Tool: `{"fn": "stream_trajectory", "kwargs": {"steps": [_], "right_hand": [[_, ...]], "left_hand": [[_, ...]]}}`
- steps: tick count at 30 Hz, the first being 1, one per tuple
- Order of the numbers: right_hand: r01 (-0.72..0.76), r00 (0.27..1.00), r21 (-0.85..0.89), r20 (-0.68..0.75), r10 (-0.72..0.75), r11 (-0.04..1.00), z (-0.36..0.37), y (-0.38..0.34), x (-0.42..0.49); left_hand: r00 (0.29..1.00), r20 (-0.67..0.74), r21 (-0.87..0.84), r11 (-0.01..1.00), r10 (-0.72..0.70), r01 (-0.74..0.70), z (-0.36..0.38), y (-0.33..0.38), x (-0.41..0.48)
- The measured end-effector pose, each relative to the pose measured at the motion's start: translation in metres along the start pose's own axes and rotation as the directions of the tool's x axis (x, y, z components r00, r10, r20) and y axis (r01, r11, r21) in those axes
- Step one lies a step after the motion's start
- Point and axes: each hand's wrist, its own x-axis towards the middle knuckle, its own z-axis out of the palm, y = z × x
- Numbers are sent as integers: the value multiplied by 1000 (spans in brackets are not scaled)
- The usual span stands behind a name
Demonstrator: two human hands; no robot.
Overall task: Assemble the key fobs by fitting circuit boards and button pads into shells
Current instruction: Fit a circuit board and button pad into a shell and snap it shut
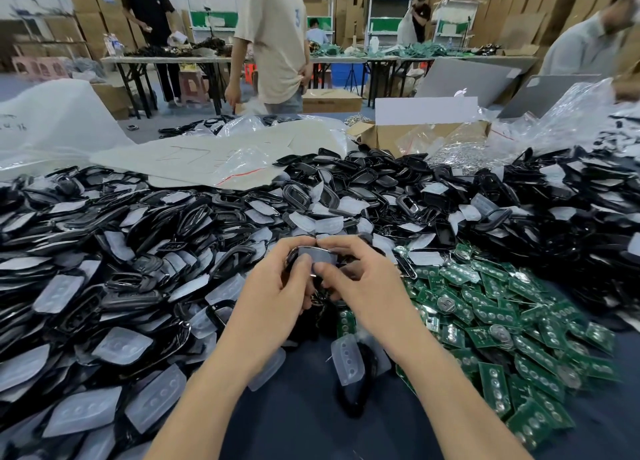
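The translucent grey rubber button pad sits in the black oval plastic shell, which you hold above the dark blue table. Your left hand and right hand both curl round it, thumbs pressing the pad, forefinger tips meeting at its far edge. Your forearms angle inward. Green rectangular circuit boards are heaped at right, and a pile of loose black shells and clear pads lies at left.

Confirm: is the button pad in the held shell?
In: the button pad lies inside the shell; fingers hide whether it is fully seated.
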Motion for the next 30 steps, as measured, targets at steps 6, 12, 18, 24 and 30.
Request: {"fn": "stream_trajectory", "kwargs": {"steps": [6,12,18,24,30], "right_hand": [[170,985,-447,43,-168,878,-8,5,-1],[187,978,-520,24,-205,833,-16,4,-5],[67,994,-143,-82,-79,987,-15,-2,-8],[-8,996,-52,-90,3,999,-12,-2,-6],[-7,988,44,-152,14,999,-11,-6,-15]], "left_hand": [[999,46,164,986,25,-32,0,-8,0],[999,33,164,986,16,-21,-1,-9,2],[1000,18,44,999,12,-13,-3,-1,0],[1000,16,-79,997,-11,12,-4,7,-5],[995,-29,-138,987,-91,86,-7,14,-13]]}}
